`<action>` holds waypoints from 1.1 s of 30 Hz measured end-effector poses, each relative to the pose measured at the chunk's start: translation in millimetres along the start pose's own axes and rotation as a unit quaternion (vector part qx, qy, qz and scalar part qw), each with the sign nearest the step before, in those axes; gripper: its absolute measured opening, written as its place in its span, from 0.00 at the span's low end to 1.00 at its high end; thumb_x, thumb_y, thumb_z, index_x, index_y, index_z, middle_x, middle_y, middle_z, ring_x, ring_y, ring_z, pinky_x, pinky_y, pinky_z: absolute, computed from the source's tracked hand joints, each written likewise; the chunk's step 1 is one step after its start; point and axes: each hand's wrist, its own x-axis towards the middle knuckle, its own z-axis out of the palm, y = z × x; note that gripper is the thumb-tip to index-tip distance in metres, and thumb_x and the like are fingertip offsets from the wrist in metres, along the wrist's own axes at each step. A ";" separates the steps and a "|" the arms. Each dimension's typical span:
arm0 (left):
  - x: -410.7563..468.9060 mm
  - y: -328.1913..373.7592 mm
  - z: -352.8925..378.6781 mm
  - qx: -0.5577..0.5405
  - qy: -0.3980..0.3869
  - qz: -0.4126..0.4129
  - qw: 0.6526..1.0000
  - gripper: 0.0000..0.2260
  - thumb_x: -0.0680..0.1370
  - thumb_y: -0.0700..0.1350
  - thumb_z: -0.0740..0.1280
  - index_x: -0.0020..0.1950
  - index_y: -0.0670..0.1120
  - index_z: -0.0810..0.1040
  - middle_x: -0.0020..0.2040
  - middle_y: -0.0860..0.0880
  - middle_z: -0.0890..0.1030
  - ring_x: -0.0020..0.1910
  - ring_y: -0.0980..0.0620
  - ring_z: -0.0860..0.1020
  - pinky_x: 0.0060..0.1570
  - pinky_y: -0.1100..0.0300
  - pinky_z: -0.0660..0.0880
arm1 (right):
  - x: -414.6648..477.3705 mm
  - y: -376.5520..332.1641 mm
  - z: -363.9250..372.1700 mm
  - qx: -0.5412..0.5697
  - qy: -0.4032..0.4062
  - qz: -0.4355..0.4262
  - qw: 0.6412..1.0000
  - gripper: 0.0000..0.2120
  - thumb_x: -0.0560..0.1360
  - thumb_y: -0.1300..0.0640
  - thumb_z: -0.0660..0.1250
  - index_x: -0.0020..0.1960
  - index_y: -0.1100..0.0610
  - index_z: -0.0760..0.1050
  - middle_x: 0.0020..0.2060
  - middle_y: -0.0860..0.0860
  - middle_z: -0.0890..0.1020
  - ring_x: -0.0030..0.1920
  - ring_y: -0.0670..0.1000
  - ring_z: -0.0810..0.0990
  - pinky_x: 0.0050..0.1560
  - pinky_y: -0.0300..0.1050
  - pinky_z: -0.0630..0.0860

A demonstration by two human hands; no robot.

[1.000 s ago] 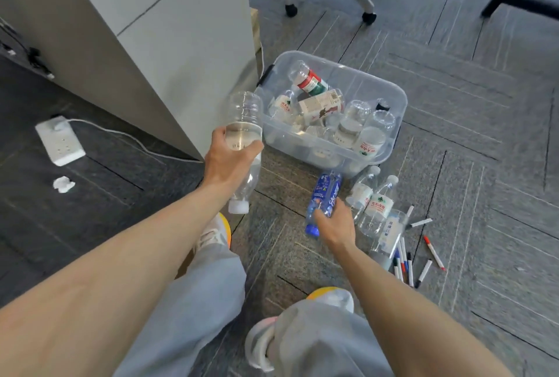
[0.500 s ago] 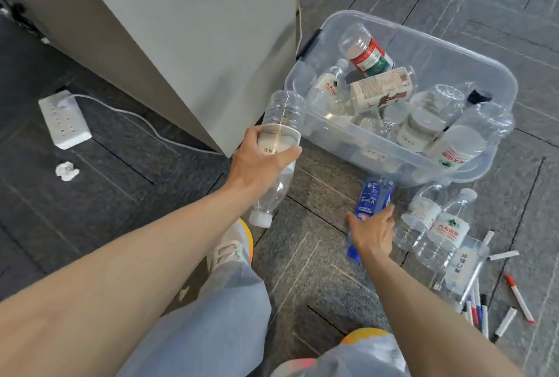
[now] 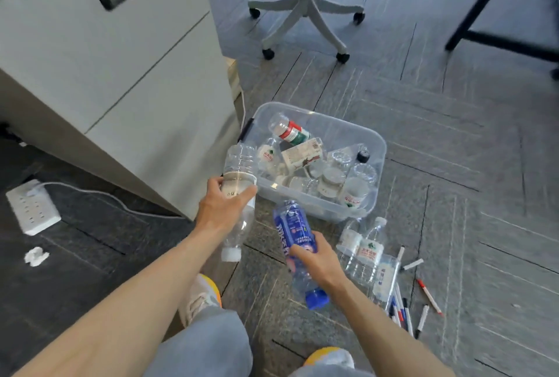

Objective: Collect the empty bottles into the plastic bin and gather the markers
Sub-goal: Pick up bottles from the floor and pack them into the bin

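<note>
The left hand point(image 3: 223, 210) is wrapped around the middle of a clear bottle point(image 3: 240, 162). The bottle is upside down, with its white cap toward the person and its base tilted up and away. The right hand point(image 3: 314, 258) grips a blue bottle point(image 3: 292, 225) around its lower body, blue cap nearest the person and base pointing forward. Both bottles are held off the floor, their long axes running away from the person toward the plastic bin point(image 3: 381, 147).

The bin sits just ahead and slightly to the right, already holding many empty bottles. The clear bottle's base is level with the bin's near left corner, so the left hand looks closer to dropping its load. The blue bottle's base stops just short of the near wall.

To the right of the right hand, a few clear water bottles point(image 3: 363, 243) lie on the floor. Beside them are scattered markers point(image 3: 402, 307). A grey cabinet point(image 3: 121, 74) stands to the left of the bin.
</note>
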 end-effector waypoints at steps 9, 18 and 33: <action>-4.3 47.1 -15.5 -0.029 0.000 0.010 1.000 0.28 0.72 0.60 0.71 0.66 0.50 0.68 0.53 0.48 0.79 0.50 0.48 0.79 0.53 0.50 0.78 | 16.8 -103.1 -45.7 0.127 -0.034 0.009 0.991 0.18 0.71 0.55 0.73 0.57 0.62 0.75 0.36 0.56 0.83 0.31 0.52 0.80 0.34 0.45 0.78; 75.2 32.7 -29.8 -0.015 0.003 0.009 1.000 0.27 0.72 0.60 0.72 0.65 0.51 0.68 0.50 0.52 0.78 0.45 0.53 0.79 0.42 0.56 0.79 | 130.9 -147.0 -20.5 0.156 0.128 0.016 0.979 0.15 0.72 0.50 0.72 0.52 0.57 0.73 0.46 0.58 0.81 0.39 0.55 0.81 0.44 0.52 0.81; 149.1 83.4 71.5 0.106 -0.109 0.072 0.986 0.40 0.68 0.62 0.75 0.74 0.49 0.64 0.68 0.46 0.74 0.64 0.44 0.74 0.60 0.51 0.73 | 99.3 -174.2 -94.0 0.065 0.179 0.012 0.982 0.35 0.56 0.38 0.70 0.58 0.55 0.74 0.47 0.56 0.84 0.40 0.57 0.83 0.45 0.57 0.82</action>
